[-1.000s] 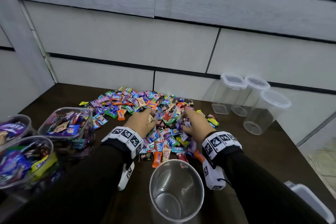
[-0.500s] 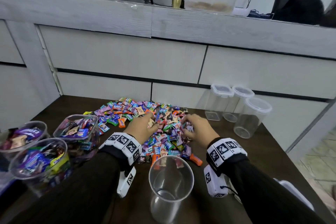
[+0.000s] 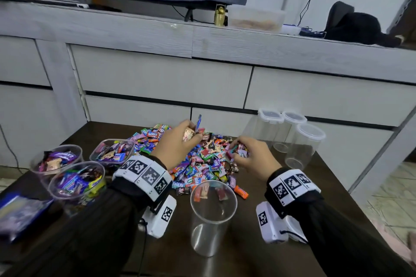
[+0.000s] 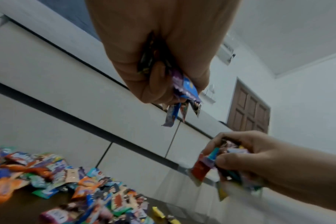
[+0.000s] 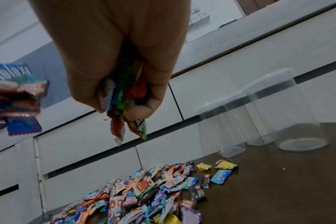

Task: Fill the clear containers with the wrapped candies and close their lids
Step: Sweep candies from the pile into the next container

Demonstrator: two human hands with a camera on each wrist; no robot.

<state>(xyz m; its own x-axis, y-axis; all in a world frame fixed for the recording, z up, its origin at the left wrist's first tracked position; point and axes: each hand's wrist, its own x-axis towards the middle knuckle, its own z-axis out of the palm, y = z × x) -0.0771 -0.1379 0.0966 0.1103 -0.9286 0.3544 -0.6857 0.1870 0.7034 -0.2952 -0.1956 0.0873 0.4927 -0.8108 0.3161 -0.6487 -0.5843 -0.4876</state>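
- 2 hands are raised above the pile of wrapped candies [image 3: 198, 159], each clenched around its own bunch of sweets.
- the left hand [image 3: 177, 144] has its fingers curled tight round a handful of candies [image 4: 184, 91]; wrapper ends, 1 blue and 1 purple, stick out below the fist in the left wrist view.
- the right hand [image 3: 252, 157] also grasps a handful [image 5: 125, 97], with red, green and orange wrappers poking out between the curled fingers.
- the pile lies spread on the dark brown table [image 3: 258, 261], between the hands and the grey drawer fronts [image 3: 162, 78] behind it.
- 1 tall clear container [image 3: 211, 216] stands open on the table, nearest the person and between the 2 forearms; it looks empty, though candies behind it show through its wall.
- 3 clear containers with lids on [image 3: 301, 148] stand together at the far right of the table, all empty; 1 is square-topped, 2 are round.
- 3 lower clear tubs [image 3: 76, 180] at the left of the table already hold candies and have no lids on them.
- a blue packet [image 3: 20, 211] lies at the table's left edge, blurred.
- both wrists wear white bands with black square markers [image 3: 146, 173], over black sleeves.
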